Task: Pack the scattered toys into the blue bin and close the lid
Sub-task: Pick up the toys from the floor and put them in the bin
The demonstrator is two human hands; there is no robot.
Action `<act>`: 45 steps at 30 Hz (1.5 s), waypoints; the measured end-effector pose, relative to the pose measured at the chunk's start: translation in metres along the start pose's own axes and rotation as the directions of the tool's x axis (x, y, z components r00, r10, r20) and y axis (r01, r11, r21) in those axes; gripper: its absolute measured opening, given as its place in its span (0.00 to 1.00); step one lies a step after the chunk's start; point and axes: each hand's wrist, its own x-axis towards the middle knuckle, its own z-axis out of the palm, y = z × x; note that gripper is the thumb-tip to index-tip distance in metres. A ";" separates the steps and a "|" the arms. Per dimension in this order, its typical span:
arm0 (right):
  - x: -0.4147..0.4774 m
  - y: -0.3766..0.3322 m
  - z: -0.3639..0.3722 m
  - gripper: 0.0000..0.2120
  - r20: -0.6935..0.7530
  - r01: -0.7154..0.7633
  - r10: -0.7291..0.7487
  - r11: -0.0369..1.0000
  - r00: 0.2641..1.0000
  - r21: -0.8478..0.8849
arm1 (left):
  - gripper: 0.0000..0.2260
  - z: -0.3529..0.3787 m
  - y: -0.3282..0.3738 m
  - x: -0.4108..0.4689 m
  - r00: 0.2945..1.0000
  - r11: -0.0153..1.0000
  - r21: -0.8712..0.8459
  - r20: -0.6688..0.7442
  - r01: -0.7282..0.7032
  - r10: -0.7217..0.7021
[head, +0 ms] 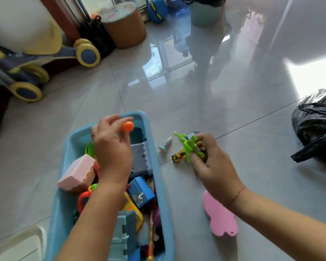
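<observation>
Flanking blue bin's rim [148,132], left hand [111,146] holds ball [128,126], right hand [213,166] green toy [188,144].

Glossy pale tiled floor [233,102]
On it sit a blue bin [159,185], yellow toy car [179,157], pink board [221,219], black bag [316,125] and toy stroller [88,55].

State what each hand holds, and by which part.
Left hand pinches the orange ball at one side, fingertips only. Right hand grips the green toy by its lower end.
</observation>
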 end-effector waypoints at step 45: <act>0.049 0.175 0.031 0.11 0.177 -0.080 0.351 0.609 0.920 -0.789 | 0.19 -0.052 -0.093 -0.054 0.891 0.984 0.127 0.450 -0.127 0.057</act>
